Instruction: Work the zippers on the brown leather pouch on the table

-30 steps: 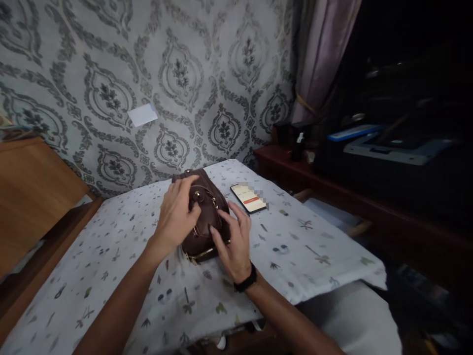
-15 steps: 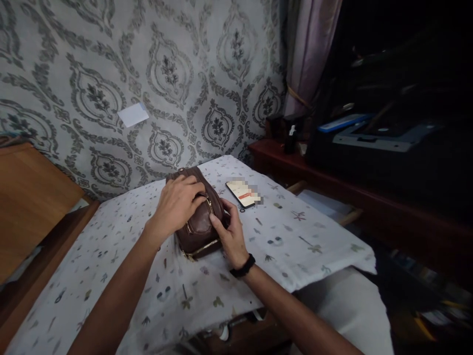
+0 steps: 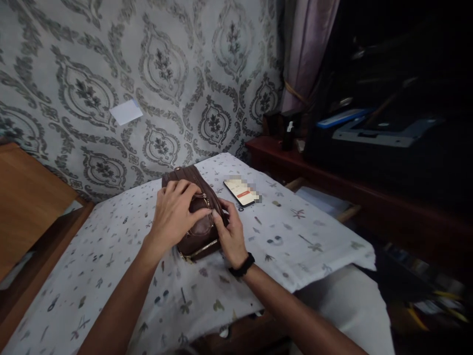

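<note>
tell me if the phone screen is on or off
On: the phone lies face up on the patterned tablecloth, its screen lit pale cream with an orange-red bar across it.

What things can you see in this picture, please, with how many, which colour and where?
Handbag: one, brown, on the cloth between the hands
Phone: one, dark with lit screen, right of the handbag
Cloth: one, white with small prints, under both
Card or paper: one, white, on the wall
Wall: one, grey patterned, behind
Curtain: one, pinkish, beyond the ledge
Ledge: one, dark red, right
Bottle: one, dark with pale top, on the ledge
Wooden panel: one, orange-brown, far left
Dark right side: some items unclear
Wristband: one, black, right wrist
Left hand: one, bare, on the handbag
Right hand: one, bare, at its right side
</note>
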`<state>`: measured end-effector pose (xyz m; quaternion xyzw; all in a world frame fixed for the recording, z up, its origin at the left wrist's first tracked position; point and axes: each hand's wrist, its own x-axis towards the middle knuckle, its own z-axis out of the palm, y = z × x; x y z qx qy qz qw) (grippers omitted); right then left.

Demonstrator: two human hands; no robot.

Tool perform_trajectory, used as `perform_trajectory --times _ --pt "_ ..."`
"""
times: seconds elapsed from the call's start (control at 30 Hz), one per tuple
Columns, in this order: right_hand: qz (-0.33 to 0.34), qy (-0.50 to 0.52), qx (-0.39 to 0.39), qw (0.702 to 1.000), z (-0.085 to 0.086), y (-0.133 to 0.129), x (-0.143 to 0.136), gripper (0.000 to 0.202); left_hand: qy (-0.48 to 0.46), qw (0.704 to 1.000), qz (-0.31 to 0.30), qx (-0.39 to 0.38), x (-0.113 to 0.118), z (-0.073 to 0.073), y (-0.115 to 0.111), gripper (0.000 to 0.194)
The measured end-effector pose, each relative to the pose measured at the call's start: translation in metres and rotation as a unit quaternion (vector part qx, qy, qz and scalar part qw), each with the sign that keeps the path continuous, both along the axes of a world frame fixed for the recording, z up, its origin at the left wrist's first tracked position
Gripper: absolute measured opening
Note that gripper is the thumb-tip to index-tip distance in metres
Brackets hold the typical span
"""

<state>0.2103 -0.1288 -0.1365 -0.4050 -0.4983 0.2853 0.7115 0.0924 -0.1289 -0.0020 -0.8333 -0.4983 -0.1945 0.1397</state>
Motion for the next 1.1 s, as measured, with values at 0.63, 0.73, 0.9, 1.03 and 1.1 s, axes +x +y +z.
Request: perform_trajectory --times 0.63,0.73,0.9,1.03,1.1 --pt "-0.012 -0.054 -0.008 0.998 -0.003 -0.003 0.008 0.034 0.072 0.996 0.056 -0.021 0.010 0.000 -0.010 0.030" --pt "-0.016 -0.121 0.023 0.992 0.000 -0.001 0.020 0.040 0.065 0.996 0.050 -0.016 0.009 -0.001 -0.010 0.029" --pt "0.031 -0.225 0.027 0.973 0.018 0.000 0.040 0.057 0.070 0.995 0.061 -0.030 0.011 0.000 -0.011 0.027" --pt "0.058 -0.263 -0.010 0.963 0.034 -0.003 0.041 0.067 0.076 0.994 0.069 -0.036 0.011 0.001 -0.013 0.027" --pt "0.040 -0.276 -0.022 0.960 0.039 -0.005 0.037 0.068 0.072 0.995 0.067 -0.034 0.011 0.000 -0.013 0.028"
